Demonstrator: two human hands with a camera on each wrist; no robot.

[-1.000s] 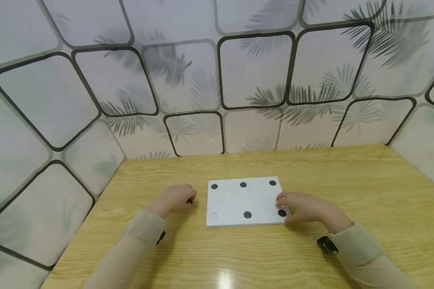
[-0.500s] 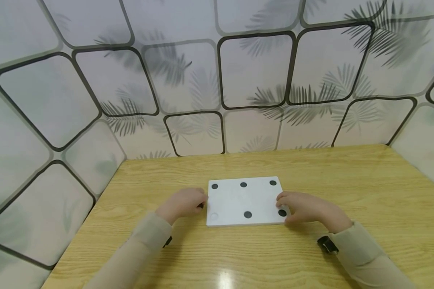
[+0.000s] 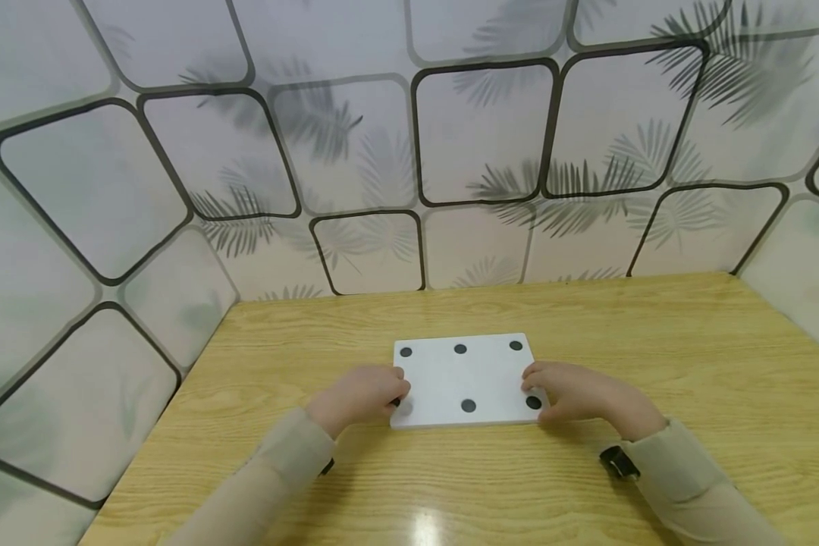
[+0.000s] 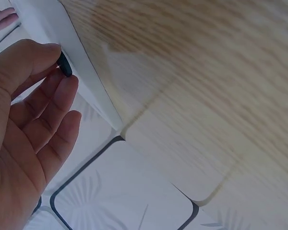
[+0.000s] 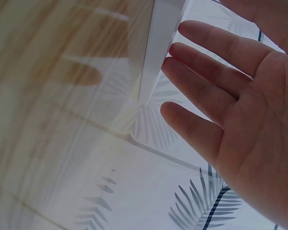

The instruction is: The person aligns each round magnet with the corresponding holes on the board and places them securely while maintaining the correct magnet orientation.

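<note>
A thin white rectangular board (image 3: 444, 383) lies flat on the table, marked by several dark round discs or spots (image 3: 468, 406). Its near left corner carries a pale round recess, now partly behind my left fingers. My left hand (image 3: 368, 394) pinches a small black disc (image 4: 65, 64) between thumb and fingertips, over the board's left edge; whether the disc touches the board cannot be told. At the board's right end, my right hand (image 3: 580, 394) rests fingertips on the edge, with its thumb near the front corner. Fairly straight fingers (image 5: 201, 86) show in the right wrist view.
The wood-grain table (image 3: 628, 334) extends around the board. Behind it and at both sides stands a pale panel wall (image 3: 481, 136) printed with dark outlines and leaves. Black straps (image 3: 617, 462) sit at both sleeve cuffs.
My left hand has moved right, carrying the black disc from beside the board to above its left edge. The board and my right hand stay in place.
</note>
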